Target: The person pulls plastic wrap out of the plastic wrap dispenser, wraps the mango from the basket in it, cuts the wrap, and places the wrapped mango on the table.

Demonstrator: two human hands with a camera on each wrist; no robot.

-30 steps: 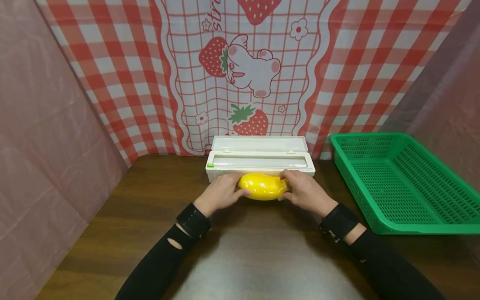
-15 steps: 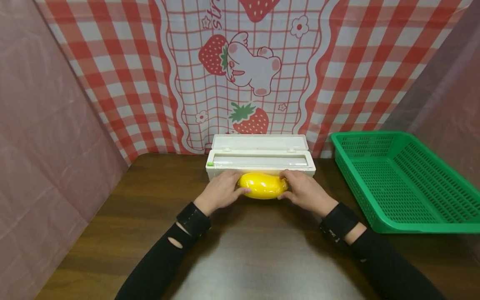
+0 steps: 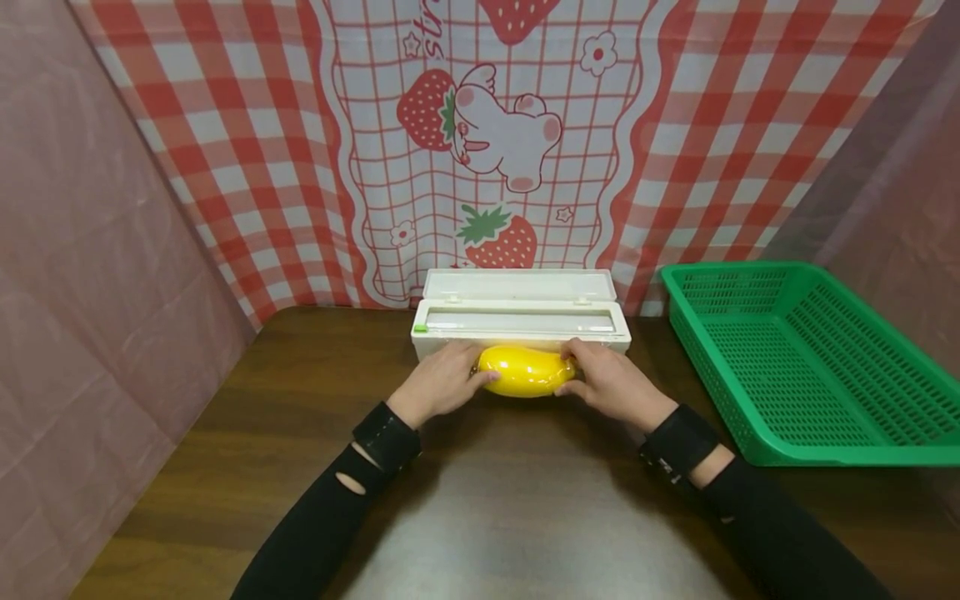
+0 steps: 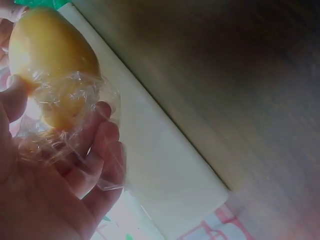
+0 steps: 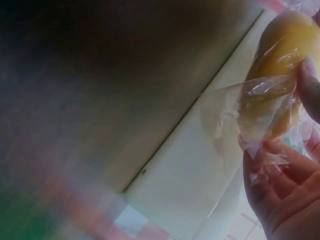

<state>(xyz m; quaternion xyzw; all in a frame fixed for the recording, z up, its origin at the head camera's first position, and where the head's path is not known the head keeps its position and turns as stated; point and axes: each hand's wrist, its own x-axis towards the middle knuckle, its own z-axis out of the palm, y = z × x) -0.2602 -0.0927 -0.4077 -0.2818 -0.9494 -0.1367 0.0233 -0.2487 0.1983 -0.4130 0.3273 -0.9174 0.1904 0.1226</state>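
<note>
1. Yellow oblong (image 3: 525,372): mid-view, its long axis running from 9 to 3 o'clock between the hands, glossy under clear film (image 5: 222,110); whether it touches table or box cannot be told
2. Left hand (image 3: 442,379): grasping the oblong's 9 o'clock end through the film, thumb on the near side
3. Right hand (image 3: 611,379): grasping the 3 o'clock end likewise, thumb against the oblong
4. Film: creased at both ends of the oblong; in the right wrist view a loose flap spreads across the white box (image 3: 517,307)
5. Box: at 12 o'clock from the oblong, its lid (image 3: 517,287) raised on the far side, a green slider (image 3: 421,329) at its 9 o'clock end
6. Green basket (image 3: 817,392): at 3 o'clock, well apart from the oblong
7. Table (image 3: 487,533): brown, wood-grained; at 12 o'clock behind it, a red-checked cloth (image 3: 510,150) printed with strawberries
</note>
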